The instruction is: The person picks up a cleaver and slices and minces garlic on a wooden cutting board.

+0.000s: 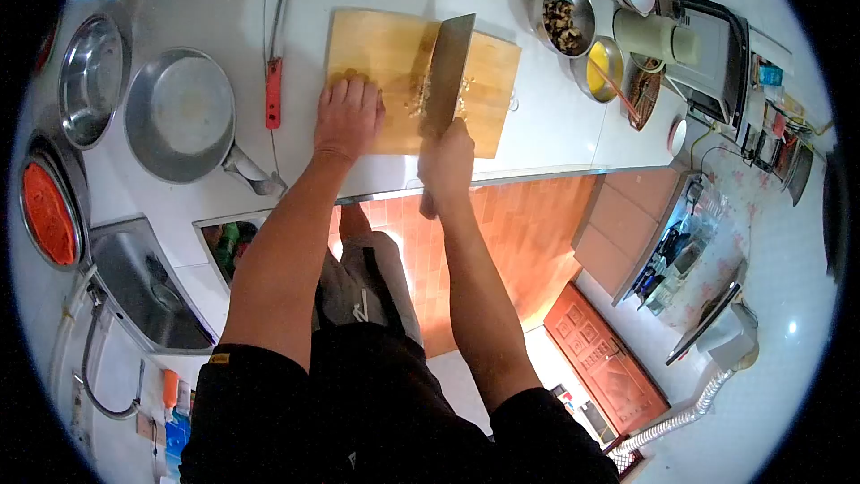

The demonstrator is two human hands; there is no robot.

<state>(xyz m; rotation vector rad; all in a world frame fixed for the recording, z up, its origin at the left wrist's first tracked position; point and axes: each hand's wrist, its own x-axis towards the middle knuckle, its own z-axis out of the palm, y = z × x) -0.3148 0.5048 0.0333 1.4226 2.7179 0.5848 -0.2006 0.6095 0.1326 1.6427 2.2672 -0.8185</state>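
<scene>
A wooden cutting board [376,45] lies on the white counter before me. My right hand [447,159] is wrapped round the handle of a cleaver [451,67], whose broad blade stands over the right half of the board. Small pale chopped bits [417,97] lie on both sides of the blade; their kind is too small to tell. On the board's left part rests my left hand [348,115], palm down with its fingers laid on the wood, holding nothing. Left of the board is a metal spatula [274,94] with a red handle end.
A metal pan [179,116] and a steel basin [91,81] stand left, above the sink [148,282]. At right are a bowl of dark chopped pieces [563,22], a bowl of yellow liquid [600,67] with chopsticks [616,90], and a microwave-like appliance [717,58].
</scene>
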